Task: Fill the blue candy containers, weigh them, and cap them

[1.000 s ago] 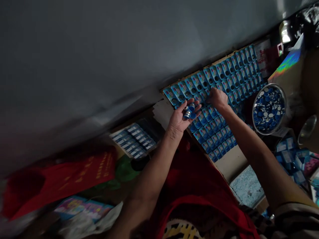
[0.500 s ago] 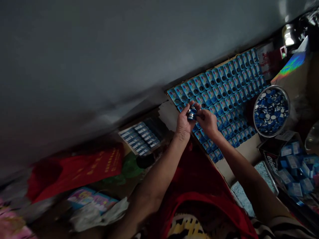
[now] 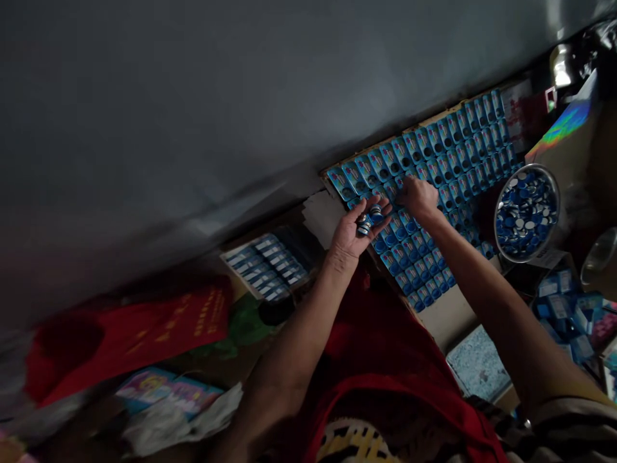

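Note:
My left hand [image 3: 348, 233] is palm up, its fingers curled around several small round blue-and-silver caps [image 3: 365, 227]. To its right, my right hand [image 3: 420, 198] is over the rows of small blue trays [image 3: 402, 153], its fingers pinched and pointing down at one of them. Whatever is between those fingertips is hidden. The trays lie side by side on a board, each with a printed upper part and a round hollow. Dark hollows show in the far rows, while several nearer ones look filled with blue.
On the right stands a metal bowl [image 3: 558, 204] of loose blue and silver caps. Blue packs [image 3: 559, 305] and a tray of pale blue pieces [image 3: 477, 360] lie nearer me. On the left are stacked blue-and-white packs [image 3: 270, 267] and a red bag [image 3: 139, 341].
My right hand has left the left palm and moved right, over the trays. My left hand has shifted slightly left and opened wider around the caps.

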A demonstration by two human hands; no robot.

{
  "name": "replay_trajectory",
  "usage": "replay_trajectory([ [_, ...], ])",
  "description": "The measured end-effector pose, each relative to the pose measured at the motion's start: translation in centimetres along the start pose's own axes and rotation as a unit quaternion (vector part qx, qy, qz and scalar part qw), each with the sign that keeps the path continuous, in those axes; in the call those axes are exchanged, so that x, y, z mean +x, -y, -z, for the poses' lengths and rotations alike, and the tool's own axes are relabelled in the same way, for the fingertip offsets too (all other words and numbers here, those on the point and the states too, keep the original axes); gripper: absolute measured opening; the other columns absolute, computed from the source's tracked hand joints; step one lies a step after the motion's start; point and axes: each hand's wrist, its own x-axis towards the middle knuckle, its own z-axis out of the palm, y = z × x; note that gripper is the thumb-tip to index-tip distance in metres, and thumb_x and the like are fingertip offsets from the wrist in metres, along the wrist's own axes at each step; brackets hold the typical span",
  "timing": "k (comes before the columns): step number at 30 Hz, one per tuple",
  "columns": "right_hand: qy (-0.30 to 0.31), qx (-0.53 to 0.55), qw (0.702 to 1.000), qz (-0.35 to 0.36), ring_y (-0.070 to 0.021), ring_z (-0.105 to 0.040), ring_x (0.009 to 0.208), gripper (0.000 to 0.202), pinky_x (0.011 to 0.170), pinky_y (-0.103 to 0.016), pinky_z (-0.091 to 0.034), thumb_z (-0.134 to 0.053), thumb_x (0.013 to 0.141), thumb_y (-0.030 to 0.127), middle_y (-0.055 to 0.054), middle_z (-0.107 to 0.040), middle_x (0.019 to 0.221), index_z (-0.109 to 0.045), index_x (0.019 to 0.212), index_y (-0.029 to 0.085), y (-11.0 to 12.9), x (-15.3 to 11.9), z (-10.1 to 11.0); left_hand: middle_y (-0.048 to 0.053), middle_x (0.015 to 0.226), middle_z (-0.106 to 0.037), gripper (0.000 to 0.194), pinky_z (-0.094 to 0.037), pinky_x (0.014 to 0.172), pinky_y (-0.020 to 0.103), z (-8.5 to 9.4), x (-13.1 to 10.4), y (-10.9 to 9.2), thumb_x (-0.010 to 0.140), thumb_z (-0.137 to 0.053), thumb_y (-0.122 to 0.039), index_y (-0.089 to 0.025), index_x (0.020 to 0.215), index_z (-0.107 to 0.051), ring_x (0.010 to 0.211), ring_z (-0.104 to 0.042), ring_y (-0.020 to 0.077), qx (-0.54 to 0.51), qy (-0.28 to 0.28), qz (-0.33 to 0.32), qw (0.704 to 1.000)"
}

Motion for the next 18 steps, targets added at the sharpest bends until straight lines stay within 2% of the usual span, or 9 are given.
replay_trajectory([
  [4, -0.008, -0.014, 1.0, 0.013, -0.0297, -0.074, 0.104, 0.029, 0.084, -0.035, -0.053, -0.084, 0.083, 0.03, -0.008, -0.08, 0.113, -0.075, 0.109, 0.025, 0.0, 0.3, 0.8, 0.013, 0.118, -0.082, 0.014, -0.059, 0.112, 0.047, 0.6, -0.5, 0.3, 0.095, -0.067, -0.017, -0.014, 0.106, -0.076, 0.125, -0.075, 0.0282, 0.013, 0.013, 0.006, 1.0],
  [8, -0.065, 0.049, 0.996, 0.04, -0.0263, -0.073, 0.094, 0.017, 0.082, -0.033, -0.051, -0.075, 0.091, 0.03, -0.007, -0.079, 0.102, -0.074, 0.108, 0.024, 0.1, -3.0, 0.8, 0.011, 0.114, -0.082, 0.017, -0.061, 0.108, 0.045, 0.8, -1.2, 0.6, 0.098, -0.063, -0.018, -0.015, 0.109, -0.075, 0.118, -0.077, 0.0257, -0.006, -0.008, 0.006, 1.0],
  [11, -0.115, 0.165, 0.971, 0.127, -0.0215, -0.07, 0.09, 0.015, 0.082, -0.03, -0.051, -0.065, 0.098, 0.031, -0.005, -0.076, 0.097, -0.075, 0.106, 0.024, 0.3, -6.7, -1.0, 0.009, 0.114, -0.083, 0.023, -0.065, 0.097, 0.034, 1.0, -1.1, 1.0, 0.102, -0.058, -0.021, -0.016, 0.117, -0.076, 0.108, -0.08, 0.0213, -0.017, 0.003, 0.005, 1.0],
  [14, -0.119, 0.216, 0.947, 0.205, -0.0217, -0.068, 0.095, 0.017, 0.087, -0.03, -0.052, -0.064, 0.097, 0.024, -0.007, -0.074, 0.102, -0.077, 0.108, 0.024, 0.8, -9.3, -3.5, 0.007, 0.108, -0.084, 0.031, -0.064, 0.085, 0.024, 1.0, -0.6, 1.7, 0.104, -0.053, -0.019, -0.017, 0.126, -0.075, 0.095, -0.081, 0.016, -0.02, 0.004, 0.012, 1.0],
  [16, -0.112, 0.224, 0.946, 0.207, -0.0227, -0.068, 0.098, 0.021, 0.089, -0.031, -0.052, -0.063, 0.093, 0.017, -0.008, -0.074, 0.103, -0.078, 0.107, 0.023, 1.1, -10.0, -4.8, 0.008, 0.108, -0.084, 0.035, -0.064, 0.086, 0.022, 1.0, -0.4, 2.2, 0.103, -0.052, -0.016, -0.016, 0.13, -0.073, 0.094, -0.081, 0.0154, -0.022, -0.004, 0.013, 1.0],
  [18, -0.102, 0.246, 0.945, 0.19, -0.0218, -0.067, 0.095, 0.023, 0.088, -0.031, -0.052, -0.062, 0.089, 0.012, -0.007, -0.073, 0.1, -0.078, 0.102, 0.023, 1.1, -9.9, -5.5, 0.008, 0.109, -0.084, 0.036, -0.064, 0.092, 0.026, 1.1, -0.5, 2.4, 0.101, -0.054, -0.014, -0.015, 0.132, -0.073, 0.098, -0.081, 0.017, -0.026, -0.018, 0.01, 0.999],
])
